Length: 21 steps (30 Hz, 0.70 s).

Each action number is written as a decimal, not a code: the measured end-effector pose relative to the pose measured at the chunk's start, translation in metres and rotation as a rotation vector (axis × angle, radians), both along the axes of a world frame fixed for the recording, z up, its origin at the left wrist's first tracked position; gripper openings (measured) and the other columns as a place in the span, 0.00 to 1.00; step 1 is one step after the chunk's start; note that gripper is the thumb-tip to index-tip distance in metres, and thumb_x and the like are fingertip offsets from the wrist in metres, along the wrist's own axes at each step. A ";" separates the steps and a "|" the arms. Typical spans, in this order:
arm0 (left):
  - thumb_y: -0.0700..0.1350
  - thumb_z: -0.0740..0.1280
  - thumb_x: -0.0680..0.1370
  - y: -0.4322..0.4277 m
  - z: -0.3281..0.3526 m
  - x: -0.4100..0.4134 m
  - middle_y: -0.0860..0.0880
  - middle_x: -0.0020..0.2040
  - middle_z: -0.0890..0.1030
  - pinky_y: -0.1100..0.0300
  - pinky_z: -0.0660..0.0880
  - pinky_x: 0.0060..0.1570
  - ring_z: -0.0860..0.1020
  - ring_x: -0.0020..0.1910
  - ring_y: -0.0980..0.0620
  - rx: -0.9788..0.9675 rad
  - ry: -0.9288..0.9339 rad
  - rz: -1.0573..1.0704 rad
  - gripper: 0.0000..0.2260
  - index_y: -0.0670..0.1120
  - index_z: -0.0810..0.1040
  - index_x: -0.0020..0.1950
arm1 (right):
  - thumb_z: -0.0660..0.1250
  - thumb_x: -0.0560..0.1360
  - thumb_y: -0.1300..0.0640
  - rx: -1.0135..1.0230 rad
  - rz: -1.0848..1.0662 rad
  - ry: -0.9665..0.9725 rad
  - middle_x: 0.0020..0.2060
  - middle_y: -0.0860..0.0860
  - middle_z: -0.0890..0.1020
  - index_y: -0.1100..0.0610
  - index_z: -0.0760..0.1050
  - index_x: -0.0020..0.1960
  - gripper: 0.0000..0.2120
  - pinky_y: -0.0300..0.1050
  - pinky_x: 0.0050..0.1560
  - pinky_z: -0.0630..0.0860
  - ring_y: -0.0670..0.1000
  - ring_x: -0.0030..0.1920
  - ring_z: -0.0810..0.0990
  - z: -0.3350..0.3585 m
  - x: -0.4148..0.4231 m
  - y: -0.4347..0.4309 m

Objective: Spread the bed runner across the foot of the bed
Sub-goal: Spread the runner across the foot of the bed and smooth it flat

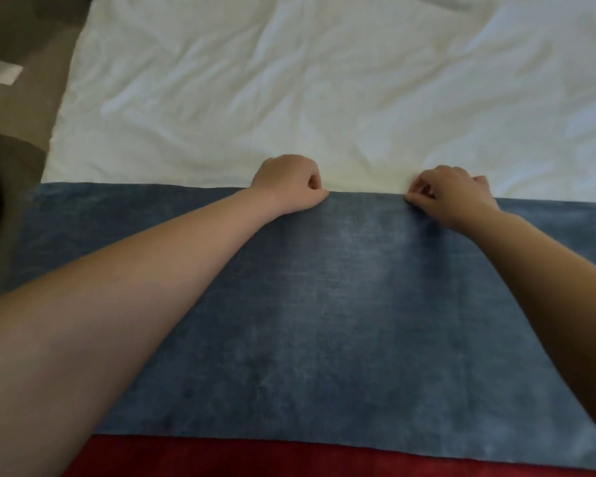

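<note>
At far left, floor [21,108]. The blue runner [341,321] lies flat across the white sheet [289,80] — the left hand [289,182], fingers curled, pinches its far edge, and the right hand [451,194] pinches the same edge further right.

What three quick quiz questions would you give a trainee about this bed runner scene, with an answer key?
1. True or false: the bed runner lies bunched in a heap on the white sheet.
2. Where do the left hand and right hand grip the runner? A) near edge B) far edge C) left end
3. Fill in: floor shows along the bed's ___ side.
Key: 1 false; 2 B; 3 left.
</note>
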<state>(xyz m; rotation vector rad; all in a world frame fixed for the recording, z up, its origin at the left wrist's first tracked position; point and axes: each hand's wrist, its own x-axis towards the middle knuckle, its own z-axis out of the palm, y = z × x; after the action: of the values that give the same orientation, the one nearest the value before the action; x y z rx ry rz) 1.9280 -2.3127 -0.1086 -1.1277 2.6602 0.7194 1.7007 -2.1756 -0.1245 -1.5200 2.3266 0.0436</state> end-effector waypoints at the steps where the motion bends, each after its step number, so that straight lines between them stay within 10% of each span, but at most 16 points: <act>1: 0.53 0.65 0.75 0.005 -0.001 -0.010 0.53 0.42 0.82 0.54 0.76 0.47 0.79 0.43 0.51 0.005 0.011 -0.014 0.11 0.48 0.82 0.44 | 0.63 0.77 0.45 0.013 -0.001 -0.002 0.48 0.51 0.77 0.50 0.77 0.48 0.10 0.54 0.54 0.65 0.56 0.53 0.75 0.002 -0.013 0.006; 21: 0.54 0.65 0.76 0.081 -0.014 -0.125 0.51 0.41 0.82 0.56 0.73 0.43 0.78 0.41 0.49 -0.137 -0.026 0.222 0.12 0.48 0.82 0.42 | 0.59 0.78 0.46 -0.144 0.266 -0.055 0.48 0.50 0.78 0.48 0.77 0.48 0.09 0.53 0.53 0.64 0.56 0.52 0.75 -0.016 -0.138 0.069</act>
<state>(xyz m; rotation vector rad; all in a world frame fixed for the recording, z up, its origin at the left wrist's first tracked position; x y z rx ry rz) 1.8034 -2.2313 -0.1230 -1.4751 2.6233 0.5572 1.5628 -2.1064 -0.1408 -1.8679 2.1106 -0.0992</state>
